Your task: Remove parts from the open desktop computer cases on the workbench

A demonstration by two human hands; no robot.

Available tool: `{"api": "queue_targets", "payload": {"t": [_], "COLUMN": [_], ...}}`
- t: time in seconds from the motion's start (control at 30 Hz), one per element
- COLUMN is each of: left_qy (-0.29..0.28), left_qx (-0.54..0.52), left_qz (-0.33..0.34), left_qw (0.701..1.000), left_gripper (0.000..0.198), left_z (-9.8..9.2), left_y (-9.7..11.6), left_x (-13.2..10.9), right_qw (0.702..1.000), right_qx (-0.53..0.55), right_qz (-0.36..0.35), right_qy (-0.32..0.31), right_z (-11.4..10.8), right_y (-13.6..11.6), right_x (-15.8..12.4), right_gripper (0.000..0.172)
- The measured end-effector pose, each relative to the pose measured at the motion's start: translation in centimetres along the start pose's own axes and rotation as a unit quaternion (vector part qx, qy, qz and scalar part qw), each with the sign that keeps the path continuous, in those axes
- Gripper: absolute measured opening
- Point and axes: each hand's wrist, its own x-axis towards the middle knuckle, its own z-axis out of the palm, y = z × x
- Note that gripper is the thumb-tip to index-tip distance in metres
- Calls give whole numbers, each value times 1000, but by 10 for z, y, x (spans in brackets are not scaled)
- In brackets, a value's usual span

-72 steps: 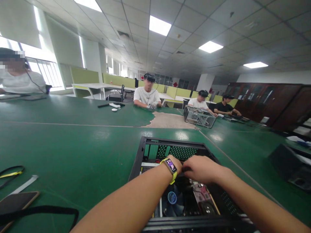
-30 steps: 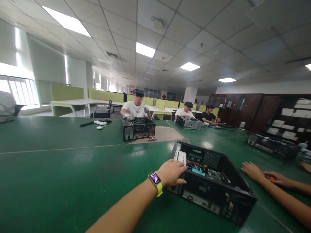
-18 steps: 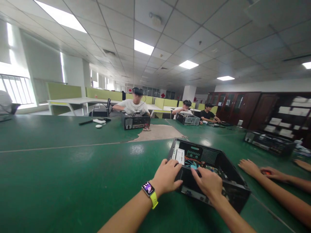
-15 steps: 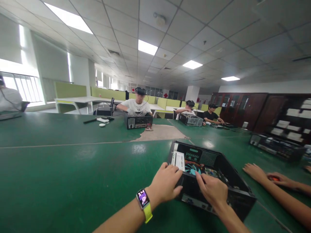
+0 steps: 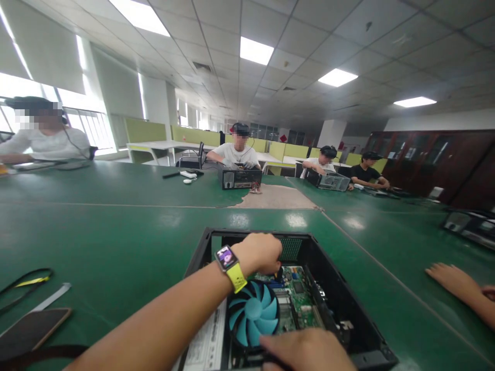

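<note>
An uncovered black computer case (image 5: pixel 348 304) lies in front of me on the green table, its inside facing up. My left hand (image 5: pixel 261 252), with a watch (image 5: pixel 228 260) on its wrist, reaches into the case above the circuit board (image 5: pixel 299 281). Its fingers are curled down; whatever they hold is hidden. A cooling fan (image 5: pixel 254 310) with light blue blades sits just below that wrist. At the bottom edge, my right hand (image 5: pixel 309 350) is blurred and partly cut off, a fingertip by the fan's near rim. A white-labelled metal box (image 5: pixel 207 335) shows under my left forearm.
On the left lie a dark flat slab (image 5: pixel 34 330) and a strap (image 5: pixel 27 281). Another person's hand (image 5: pixel 450 278) rests on the table at right. Across the table (image 5: pixel 96 237), people work at other computer cases (image 5: pixel 240 179).
My left hand has gone from the near edge of the case to deep inside it. The case now appears nearer and further left, as the view has shifted. My right hand appears lower.
</note>
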Motion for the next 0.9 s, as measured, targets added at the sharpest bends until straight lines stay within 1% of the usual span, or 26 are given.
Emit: {"api": "queue_targets", "payload": {"t": [0.03,0.07,0.1,0.13,0.17,0.2,0.23,0.27,0.3,0.33,0.4,0.47,0.5,0.53,0.57,0.6,0.67,0.7,0.73,0.77,0.83,0.9], "left_qy": [-93,-169,-221,-248,-256,-256,-254,-251,-246,-243,-262,-326,-363,-384,-380,-349,-247,-200,-168,-149,-128,-98], "left_qx": [4,-3,-15,-26,-33,-36,-34,-33,-40,-59,-131,-203,-212,-193,-151,-99,-4,23,32,30,13,-13], "left_qz": [18,37,52,62,64,61,60,63,72,79,69,26,2,-16,-23,-27,-31,-33,-37,-41,-47,-45], "left_qw": [996,985,974,967,964,964,965,966,966,965,954,923,907,903,912,931,969,979,985,988,991,994], "left_gripper": [31,37,42,46,48,48,49,49,50,51,54,50,46,42,37,33,34,36,36,36,34,30], "left_z": [12,23,34,43,49,53,56,56,56,54,52,51,51,52,52,53,52,52,51,51,52,59], "left_y": [-3,-6,-9,-11,-13,-15,-16,-18,-21,-24,-31,-35,-35,-33,-30,-25,-16,-13,-12,-11,-14,-18], "left_x": [8,15,20,25,28,30,31,31,31,30,29,27,27,27,26,26,25,25,25,26,31,40], "right_qw": [994,982,973,962,944,921,903,890,886,889,901,908,908,907,906,903,897,893,890,887,884,879], "right_qx": [5,-29,-75,-92,-87,-65,-50,-41,-43,-55,-82,-96,-101,-109,-118,-127,-149,-161,-174,-188,-207,-203], "right_qz": [6,56,76,67,55,37,25,21,22,26,29,20,14,11,6,2,1,6,14,25,48,58], "right_qy": [-111,-178,-205,-249,-315,-382,-426,-454,-461,-453,-425,-408,-407,-406,-407,-410,-417,-420,-421,-420,-416,-428], "right_z": [-18,-33,-44,-48,-45,-36,-21,-4,14,32,58,72,75,76,76,76,74,72,69,66,58,52], "right_y": [10,22,37,52,67,81,93,103,109,113,112,106,102,98,95,92,91,92,94,97,103,109], "right_x": [19,40,62,84,103,119,130,136,138,137,130,122,120,119,119,119,123,125,127,128,131,132], "right_gripper": [24,20,17,19,21,23,23,24,25,27,34,34,33,31,30,29,29,30,30,30,29,27]}}
